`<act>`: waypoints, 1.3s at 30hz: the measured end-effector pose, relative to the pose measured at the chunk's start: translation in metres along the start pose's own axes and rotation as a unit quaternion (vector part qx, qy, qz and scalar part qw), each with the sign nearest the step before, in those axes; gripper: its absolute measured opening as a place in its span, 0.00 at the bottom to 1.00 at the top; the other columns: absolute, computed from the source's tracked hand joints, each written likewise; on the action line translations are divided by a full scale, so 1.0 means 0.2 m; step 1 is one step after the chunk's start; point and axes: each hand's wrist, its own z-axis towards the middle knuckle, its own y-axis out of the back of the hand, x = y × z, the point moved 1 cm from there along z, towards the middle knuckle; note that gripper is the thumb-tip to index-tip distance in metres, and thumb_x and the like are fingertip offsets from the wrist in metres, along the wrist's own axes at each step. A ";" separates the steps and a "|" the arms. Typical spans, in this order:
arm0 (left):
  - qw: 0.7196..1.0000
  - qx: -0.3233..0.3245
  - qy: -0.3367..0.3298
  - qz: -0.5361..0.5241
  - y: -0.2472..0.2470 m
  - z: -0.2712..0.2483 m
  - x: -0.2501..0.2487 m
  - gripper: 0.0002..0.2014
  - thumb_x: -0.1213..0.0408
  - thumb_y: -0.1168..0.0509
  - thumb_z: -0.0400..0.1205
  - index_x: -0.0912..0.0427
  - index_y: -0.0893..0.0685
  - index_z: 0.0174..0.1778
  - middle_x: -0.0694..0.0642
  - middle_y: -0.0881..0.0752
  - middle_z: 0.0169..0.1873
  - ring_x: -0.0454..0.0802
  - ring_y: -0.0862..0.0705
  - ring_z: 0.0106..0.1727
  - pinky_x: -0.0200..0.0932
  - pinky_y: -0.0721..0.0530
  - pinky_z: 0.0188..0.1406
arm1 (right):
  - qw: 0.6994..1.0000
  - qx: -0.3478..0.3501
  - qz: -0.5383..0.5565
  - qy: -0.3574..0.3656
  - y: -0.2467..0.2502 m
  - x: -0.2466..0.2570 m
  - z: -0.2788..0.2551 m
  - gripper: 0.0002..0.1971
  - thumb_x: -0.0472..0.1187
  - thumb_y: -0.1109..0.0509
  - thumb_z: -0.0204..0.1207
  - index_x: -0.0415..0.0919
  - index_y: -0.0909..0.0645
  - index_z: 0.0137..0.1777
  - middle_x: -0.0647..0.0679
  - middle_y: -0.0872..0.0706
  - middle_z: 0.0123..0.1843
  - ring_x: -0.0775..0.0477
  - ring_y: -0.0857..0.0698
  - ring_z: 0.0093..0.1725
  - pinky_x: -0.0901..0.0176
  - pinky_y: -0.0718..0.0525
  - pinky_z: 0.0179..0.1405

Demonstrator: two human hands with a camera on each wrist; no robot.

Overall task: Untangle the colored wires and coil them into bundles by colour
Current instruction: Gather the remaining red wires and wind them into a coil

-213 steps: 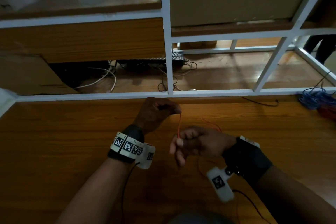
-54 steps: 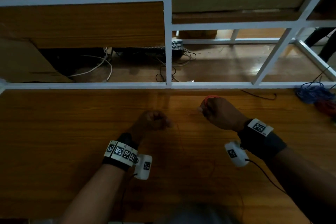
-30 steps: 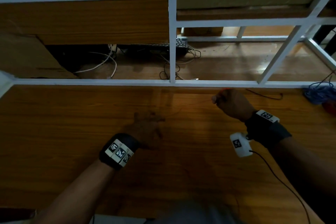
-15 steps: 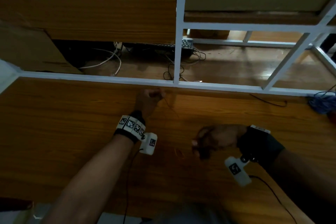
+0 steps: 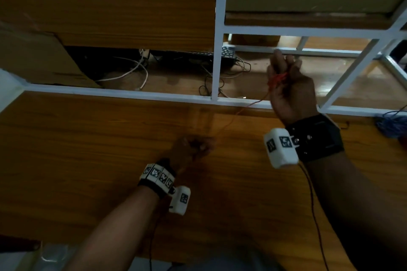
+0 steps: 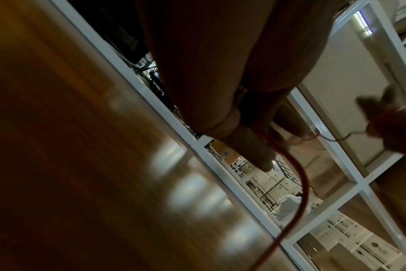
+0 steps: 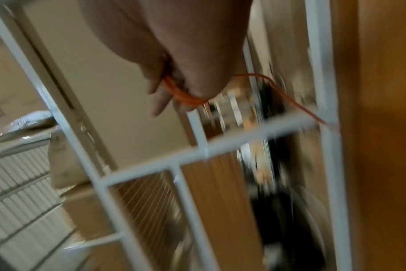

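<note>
A thin red wire (image 5: pixel 242 109) stretches taut between my two hands above the wooden table (image 5: pixel 88 149). My right hand (image 5: pixel 288 90) is raised over the table's far edge, and several loops of the red wire (image 7: pixel 183 97) are wound round its fingers (image 7: pixel 159 102). My left hand (image 5: pixel 193 147) is a fist low over the table's middle and grips the wire's other stretch. In the left wrist view the red wire (image 6: pixel 301 183) runs out of the curled fingers (image 6: pixel 250 146) and hangs down in a curve. A blue wire bundle (image 5: pixel 394 124) lies at the table's right edge.
A white metal frame (image 5: pixel 217 50) rises along the table's far edge. Behind it lie a black keyboard (image 5: pixel 220 55) and loose white and black cables (image 5: pixel 141 72). Cardboard (image 5: pixel 33 57) leans at the back left.
My right hand has swung up from low over the table to beyond the far edge, with the wire loops on its fingers. My left hand has drawn back from the far edge towards me.
</note>
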 end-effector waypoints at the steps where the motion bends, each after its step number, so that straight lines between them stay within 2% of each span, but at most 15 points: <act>1: 0.998 -0.035 0.001 -0.049 0.00 -0.01 0.02 0.14 0.77 0.33 0.81 0.64 0.16 0.61 0.61 0.13 0.61 0.59 0.13 0.60 0.49 0.12 0.52 | 0.978 -0.038 -0.182 0.095 0.07 -0.01 0.04 0.15 0.40 0.42 0.93 0.35 0.15 0.57 0.42 0.07 0.58 0.48 0.09 0.60 0.53 0.13 0.61; 3: 0.995 -0.085 0.018 -0.043 -0.03 0.01 0.04 0.21 0.78 0.32 0.80 0.53 0.17 0.65 0.56 0.16 0.66 0.59 0.11 0.59 0.55 0.11 0.52 | 0.792 -0.052 -0.556 0.248 0.24 -0.09 0.06 0.16 0.40 0.42 0.93 0.33 0.14 0.58 0.39 0.09 0.57 0.43 0.11 0.59 0.53 0.15 0.62; 5: 0.989 -0.119 0.042 0.080 -0.05 0.03 0.00 0.21 0.76 0.34 0.82 0.49 0.19 0.66 0.50 0.18 0.64 0.54 0.10 0.54 0.56 0.09 0.49 | 0.624 0.011 -0.751 0.216 0.40 -0.22 0.04 0.11 0.35 0.39 0.89 0.34 0.14 0.52 0.33 0.11 0.55 0.35 0.13 0.61 0.48 0.18 0.66; 8: 0.931 -0.144 0.009 0.337 -0.01 0.02 -0.11 0.12 0.68 0.36 0.84 0.53 0.17 0.62 0.51 0.14 0.54 0.50 0.12 0.47 0.51 0.09 0.45 | 0.499 0.118 -0.856 0.071 0.55 -0.30 0.00 0.08 0.36 0.35 0.86 0.40 0.18 0.44 0.37 0.13 0.52 0.33 0.14 0.66 0.44 0.16 0.61; 11: 0.940 -0.149 -0.029 0.305 0.05 0.00 -0.24 0.10 0.68 0.36 0.85 0.47 0.17 0.55 0.50 0.11 0.49 0.48 0.11 0.46 0.44 0.12 0.39 | 0.447 0.238 -0.852 -0.132 0.51 -0.24 -0.10 0.12 0.47 0.40 0.91 0.49 0.19 0.47 0.53 0.19 0.42 0.44 0.13 0.47 0.56 0.22 0.46; 13: 0.951 -0.152 -0.050 0.263 0.08 0.00 -0.32 0.12 0.70 0.36 0.85 0.45 0.18 0.56 0.48 0.10 0.47 0.44 0.11 0.47 0.40 0.16 0.35 | 0.464 0.302 -0.794 -0.250 0.45 -0.22 -0.19 0.14 0.57 0.45 0.92 0.59 0.22 0.47 0.56 0.18 0.42 0.54 0.17 0.40 0.60 0.22 0.43; 15: 0.946 -0.173 -0.087 0.260 0.09 0.02 -0.39 0.11 0.70 0.37 0.85 0.50 0.18 0.59 0.47 0.10 0.47 0.45 0.10 0.46 0.43 0.16 0.35 | 0.454 0.352 -0.777 -0.259 0.42 -0.23 -0.23 0.11 0.58 0.43 0.90 0.63 0.22 0.47 0.56 0.16 0.45 0.57 0.17 0.41 0.62 0.22 0.42; 18: 0.923 -0.203 -0.160 0.284 0.10 0.08 -0.45 0.09 0.73 0.38 0.85 0.57 0.18 0.57 0.49 0.10 0.44 0.36 0.13 0.37 0.34 0.19 0.31 | 0.442 0.403 -0.749 -0.284 0.43 -0.27 -0.28 0.06 0.53 0.34 0.86 0.66 0.21 0.47 0.52 0.13 0.52 0.48 0.12 0.50 0.54 0.14 0.48; 20: 0.907 -0.208 -0.207 0.303 0.09 0.12 -0.51 0.08 0.74 0.38 0.85 0.60 0.18 0.56 0.52 0.10 0.43 0.31 0.15 0.33 0.26 0.23 0.30 | 0.504 0.440 -0.667 -0.328 0.38 -0.28 -0.34 0.05 0.52 0.30 0.85 0.67 0.15 0.53 0.53 0.09 0.59 0.48 0.11 0.62 0.43 0.15 0.67; 22: 0.905 -0.201 -0.241 0.286 0.07 0.15 -0.56 0.07 0.73 0.38 0.84 0.61 0.18 0.55 0.55 0.10 0.46 0.37 0.12 0.39 0.31 0.19 0.30 | 0.589 0.460 -0.546 -0.378 0.30 -0.28 -0.41 0.10 0.45 0.30 0.86 0.50 0.12 0.64 0.46 0.08 0.62 0.47 0.12 0.67 0.43 0.21 0.76; 26: 0.926 -0.198 -0.211 0.242 0.04 0.20 -0.56 0.09 0.71 0.37 0.85 0.63 0.17 0.59 0.57 0.10 0.48 0.38 0.15 0.28 0.36 0.20 0.18 | 0.712 0.464 -0.385 -0.360 0.15 -0.21 -0.42 0.11 0.30 0.37 0.86 0.30 0.15 0.61 0.36 0.08 0.54 0.41 0.10 0.60 0.43 0.18 0.71; 30: 0.921 -0.225 -0.176 0.264 0.17 0.22 -0.45 0.10 0.69 0.37 0.86 0.60 0.15 0.61 0.57 0.08 0.47 0.40 0.17 0.24 0.38 0.19 0.19 | 0.724 0.390 -0.512 -0.248 0.09 -0.05 -0.32 0.08 0.27 0.34 0.84 0.25 0.15 0.57 0.34 0.07 0.53 0.40 0.09 0.58 0.47 0.14 0.70; 32: 0.897 -0.205 -0.180 0.348 0.23 0.19 -0.40 0.10 0.69 0.37 0.86 0.58 0.15 0.61 0.55 0.08 0.48 0.40 0.14 0.33 0.37 0.14 0.33 | 0.736 0.350 -0.521 -0.252 0.13 0.02 -0.27 0.07 0.27 0.32 0.83 0.25 0.14 0.56 0.34 0.07 0.51 0.39 0.08 0.58 0.44 0.13 0.68; 35: 0.848 -0.141 -0.174 0.481 0.22 0.15 -0.39 0.11 0.65 0.38 0.87 0.59 0.13 0.61 0.48 0.13 0.54 0.40 0.18 0.51 0.23 0.25 0.52 | 0.795 0.363 -0.338 -0.350 0.17 0.00 -0.30 0.08 0.35 0.26 0.80 0.32 0.12 0.55 0.38 0.07 0.47 0.41 0.09 0.57 0.49 0.15 0.66; 39: 0.891 -0.171 -0.177 0.382 0.11 0.18 -0.39 0.09 0.64 0.36 0.86 0.56 0.14 0.59 0.53 0.10 0.51 0.36 0.15 0.34 0.31 0.15 0.36 | 0.848 0.345 -0.052 -0.398 0.04 -0.17 -0.41 0.10 0.29 0.34 0.86 0.28 0.18 0.64 0.34 0.09 0.58 0.39 0.14 0.70 0.49 0.17 0.74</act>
